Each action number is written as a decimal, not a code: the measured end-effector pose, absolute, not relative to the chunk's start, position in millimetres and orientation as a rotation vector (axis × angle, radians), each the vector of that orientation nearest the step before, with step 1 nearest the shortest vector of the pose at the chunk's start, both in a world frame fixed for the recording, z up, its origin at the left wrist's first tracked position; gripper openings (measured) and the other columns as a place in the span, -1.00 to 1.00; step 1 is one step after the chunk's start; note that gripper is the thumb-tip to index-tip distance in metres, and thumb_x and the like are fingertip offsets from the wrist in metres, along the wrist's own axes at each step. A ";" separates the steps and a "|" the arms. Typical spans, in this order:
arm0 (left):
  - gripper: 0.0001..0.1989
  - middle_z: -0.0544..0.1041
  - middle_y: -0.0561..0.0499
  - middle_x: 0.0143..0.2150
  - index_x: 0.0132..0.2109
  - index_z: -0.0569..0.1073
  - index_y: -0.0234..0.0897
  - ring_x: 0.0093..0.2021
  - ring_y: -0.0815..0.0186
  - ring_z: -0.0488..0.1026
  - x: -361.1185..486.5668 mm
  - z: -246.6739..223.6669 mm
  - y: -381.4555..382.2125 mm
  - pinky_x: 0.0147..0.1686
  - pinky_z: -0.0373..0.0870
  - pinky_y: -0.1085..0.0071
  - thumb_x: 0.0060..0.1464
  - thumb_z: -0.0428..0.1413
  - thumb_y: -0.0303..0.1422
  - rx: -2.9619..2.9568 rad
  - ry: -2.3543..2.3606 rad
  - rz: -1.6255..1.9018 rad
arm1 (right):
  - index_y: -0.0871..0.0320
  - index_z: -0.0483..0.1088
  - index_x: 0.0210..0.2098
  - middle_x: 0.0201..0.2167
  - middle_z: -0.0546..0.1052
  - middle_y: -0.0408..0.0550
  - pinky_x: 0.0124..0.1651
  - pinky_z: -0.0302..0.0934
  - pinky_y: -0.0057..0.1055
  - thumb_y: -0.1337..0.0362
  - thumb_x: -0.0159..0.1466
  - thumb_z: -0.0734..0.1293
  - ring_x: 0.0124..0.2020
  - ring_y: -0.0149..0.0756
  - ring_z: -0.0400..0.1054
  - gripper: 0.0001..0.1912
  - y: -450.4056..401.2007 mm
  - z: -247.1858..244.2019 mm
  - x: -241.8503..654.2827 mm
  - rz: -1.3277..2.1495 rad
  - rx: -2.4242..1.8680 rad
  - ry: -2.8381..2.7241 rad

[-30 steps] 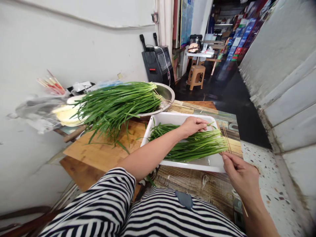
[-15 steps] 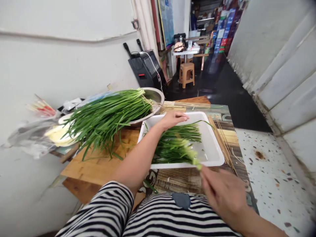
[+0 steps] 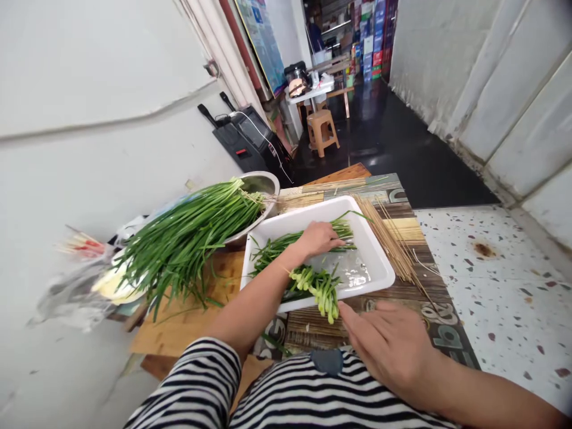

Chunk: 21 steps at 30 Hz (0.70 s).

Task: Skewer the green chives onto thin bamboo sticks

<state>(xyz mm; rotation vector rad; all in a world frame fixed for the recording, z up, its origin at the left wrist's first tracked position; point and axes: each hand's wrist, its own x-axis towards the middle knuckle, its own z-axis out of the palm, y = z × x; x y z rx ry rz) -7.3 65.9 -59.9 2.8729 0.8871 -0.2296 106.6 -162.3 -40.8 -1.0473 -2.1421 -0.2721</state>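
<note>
Near bunch [image 3: 315, 289] of chives, pale cut ends gathered in a row, at the front wall of the white tray [image 3: 367, 241], the ends projecting over its rim toward the wearer. Right hand [image 3: 388, 345], in front of the tray: fingers close together, their tips at the pale ends; whether they are clamped on anything cannot be told. Far bunch [image 3: 274, 250], lying in the tray along its back wall, leaves to the left and stalks to the right. Left hand [image 3: 318, 239], over the stalks of this bunch: fingers bent downward, the forearm crossing the tray's left part; whether they grip the stalks cannot be told. Tray floor wet at the right. Skewers [image 3: 393, 244], a loose sheaf just beside the tray's right wall, lying on the patterned worktop [image 3: 313, 333]. Bowl [image 3: 263, 180], metal, behind the tray at left, carrying a larger pile [image 3: 192, 232] of chives whose leaves hang over a wooden board [image 3: 179, 333]. Farther left, a clear plastic bag [image 3: 67, 292] near the wall. Background: black case [image 3: 250, 140] with a white cable, brown stool [image 3: 322, 134] on dark floor [image 3: 379, 143], stacked boxes [image 3: 370, 47]. Right: speckled floor [image 3: 518, 286].
</note>
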 end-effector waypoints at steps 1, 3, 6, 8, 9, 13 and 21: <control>-0.69 0.52 -0.09 -0.18 -0.18 0.58 -0.23 -0.08 0.21 0.41 -7.5 -59.8 65.3 -0.14 0.23 0.36 0.17 0.02 -0.16 2.879 0.896 -0.231 | 0.42 0.36 -0.03 -0.56 0.40 -0.15 -0.42 0.01 -0.35 0.50 0.24 0.22 -0.53 -0.46 0.22 -0.69 -162.4 -41.6 106.4 -0.270 -1.044 -2.143; -0.75 0.51 -0.09 -0.16 -0.17 0.56 -0.23 -0.07 0.20 0.40 -7.4 -59.9 64.1 -0.12 0.22 0.35 0.13 0.08 -0.21 2.896 0.896 -0.256 | 0.42 0.36 -0.02 -0.55 0.40 -0.15 -0.41 0.02 -0.35 0.49 0.24 0.22 -0.52 -0.45 0.22 -0.68 -162.6 -43.7 106.1 -0.273 -1.042 -2.145; -0.78 0.50 -0.10 -0.15 -0.19 0.56 -0.22 -0.06 0.16 0.40 -7.4 -59.1 63.6 -0.09 0.21 0.29 0.06 0.15 -0.24 2.909 0.998 -0.266 | 0.41 0.36 -0.01 -0.55 0.40 -0.15 -0.41 0.02 -0.35 0.49 0.24 0.22 -0.53 -0.45 0.21 -0.68 -163.0 -46.5 105.6 -0.290 -1.056 -2.148; -0.77 0.51 -0.10 -0.18 -0.23 0.57 -0.23 -0.09 0.17 0.40 -8.9 -58.2 65.1 -0.09 0.22 0.28 0.10 0.10 -0.22 2.875 1.075 -0.209 | 0.41 0.36 -0.01 -0.55 0.41 -0.14 -0.41 0.02 -0.35 0.48 0.24 0.22 -0.52 -0.44 0.22 -0.67 -163.3 -47.2 105.4 -0.299 -1.061 -2.145; -0.76 0.52 -0.09 -0.19 -0.24 0.57 -0.25 -0.12 0.20 0.41 -10.2 -58.1 66.2 -0.10 0.23 0.30 0.12 0.08 -0.22 2.846 1.090 -0.173 | 0.41 0.35 0.00 -0.55 0.41 -0.14 -0.41 0.02 -0.35 0.48 0.23 0.22 -0.52 -0.44 0.23 -0.66 -163.3 -47.2 105.4 -0.301 -1.060 -2.141; -0.83 0.53 -0.06 -0.23 -0.24 0.55 -0.26 -0.19 0.24 0.42 -15.5 -60.7 71.8 -0.15 0.27 0.37 0.06 0.13 -0.31 2.796 1.054 -0.136 | 0.43 0.33 0.00 -0.54 0.42 -0.12 -0.41 0.02 -0.34 0.50 0.22 0.21 -0.52 -0.43 0.25 -0.65 -163.0 -46.0 105.4 -0.293 -1.032 -2.128; -0.87 0.54 -0.04 -0.32 -0.29 0.55 -0.30 -0.30 0.29 0.42 -20.2 -67.7 82.0 -0.27 0.28 0.42 -0.01 0.15 -0.37 2.626 1.040 -0.035 | 0.41 0.31 0.02 -0.54 0.42 -0.14 -0.42 0.02 -0.33 0.50 0.23 0.22 -0.52 -0.43 0.23 -0.65 -163.3 -47.9 105.3 -0.280 -1.037 -2.150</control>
